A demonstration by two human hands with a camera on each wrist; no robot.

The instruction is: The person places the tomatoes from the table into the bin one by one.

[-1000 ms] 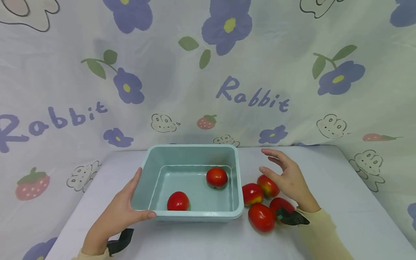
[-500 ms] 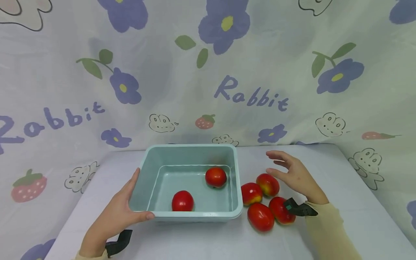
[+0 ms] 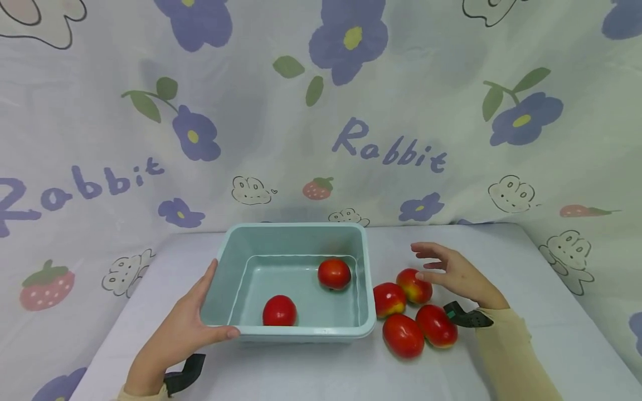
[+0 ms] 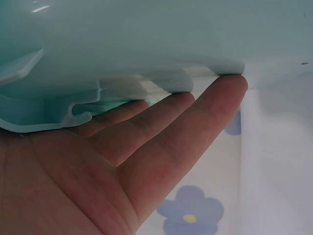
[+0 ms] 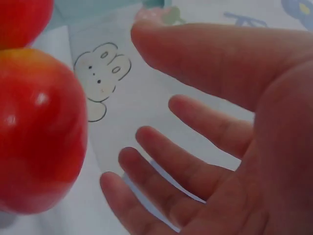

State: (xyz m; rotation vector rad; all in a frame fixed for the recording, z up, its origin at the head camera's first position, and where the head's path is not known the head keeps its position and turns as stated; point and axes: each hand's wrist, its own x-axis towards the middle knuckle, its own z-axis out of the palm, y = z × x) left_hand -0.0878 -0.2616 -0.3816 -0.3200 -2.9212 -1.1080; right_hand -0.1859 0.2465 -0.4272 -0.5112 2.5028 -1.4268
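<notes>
My left hand [image 3: 183, 326] lies along the left side of a pale green plastic bin [image 3: 301, 331], thumb at the front rim. In the left wrist view its straight fingers [image 4: 166, 152] touch the bin's outer wall. Inside the bin are two red apples, one near the front [image 3: 279, 311] and one at the back right [image 3: 334, 274]. My right hand [image 3: 458, 275] hovers with spread fingers and holds nothing. Its thumb overlaps the edge of a red and yellow apple [image 3: 413, 285] in the head view. From the right wrist an apple [image 5: 39, 132] shows large, apart from the fingertips.
More red apples lie just right of the bin, one against its wall [image 3: 389, 299], one in front [image 3: 403, 336] and one below my right wrist [image 3: 436, 326]. A white cloth [image 3: 546, 312] covers the table. Behind it hangs a printed curtain [image 3: 281, 139].
My right hand has moved right and lower, toward the farthest loose apple. The front apple in the bin has rolled slightly to the right. My left hand stays at the bin.
</notes>
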